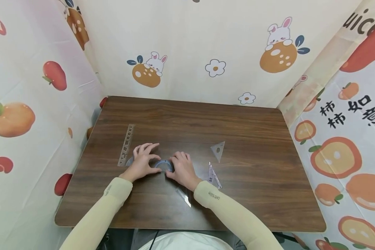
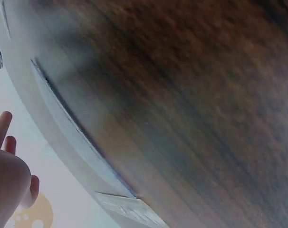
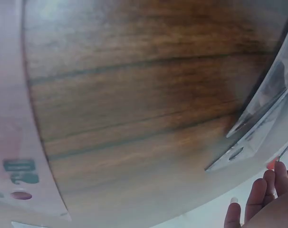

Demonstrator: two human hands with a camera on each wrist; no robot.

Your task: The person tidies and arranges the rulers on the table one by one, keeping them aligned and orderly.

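Observation:
A clear protractor (image 1: 164, 164) with a blue-marked arc is held between both hands near the middle of the brown table, in the head view. My left hand (image 1: 142, 161) grips its left side with thumb and index finger, the other fingers raised. On its right side, my right hand (image 1: 183, 169) pinches the edge, fingers bent. Only part of each hand shows in the wrist views, where the protractor is barely seen. Partly behind the left hand lies another clear curved piece (image 1: 130, 161), touching or close to a clear ruler (image 1: 126, 146) with cut-out shapes.
Right of the hands lie a clear set square (image 1: 218, 150) with a round hole and a purple-marked set square (image 1: 214, 177). Another clear, straight-edged piece (image 1: 184, 197) lies below the right wrist, partly covered. Printed curtains (image 1: 190, 41) stand behind and beside the table (image 1: 253, 194).

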